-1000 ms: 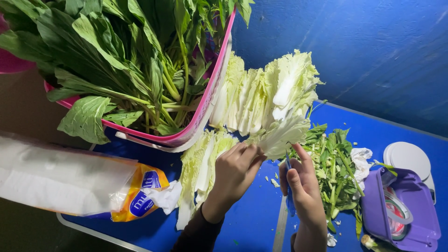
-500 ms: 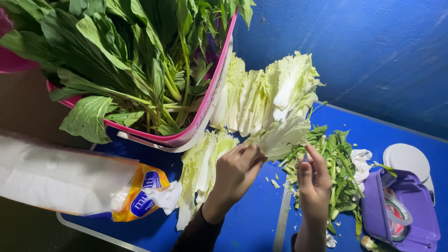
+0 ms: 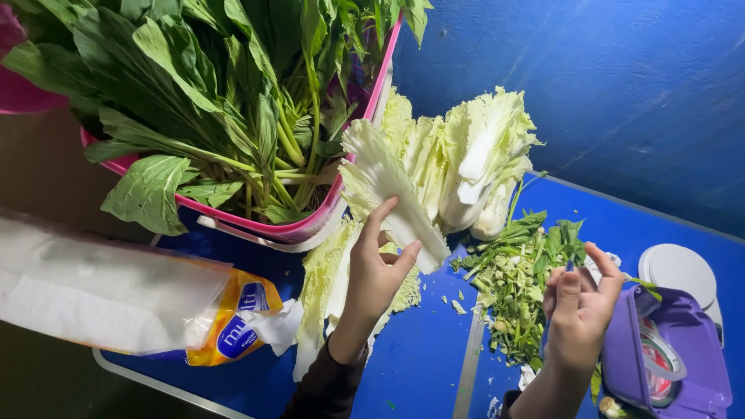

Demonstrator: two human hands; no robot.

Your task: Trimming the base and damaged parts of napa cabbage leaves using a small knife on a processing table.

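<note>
Blue wall (image 3: 605, 85), blue table (image 3: 419, 365)

One pkg only: long plastic bag (image 3: 116, 299) lying at lower left on blue table (image 3: 423, 365), mostly translucent white, w/ yellow-orange end bearing a blue label patch (image 3: 237, 330). No signs or screens visible.

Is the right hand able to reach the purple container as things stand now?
Probably yes. The right hand is raised just beside the purple container, with nothing between them. It seems to pinch something small, so its fingers may not be free.
</note>
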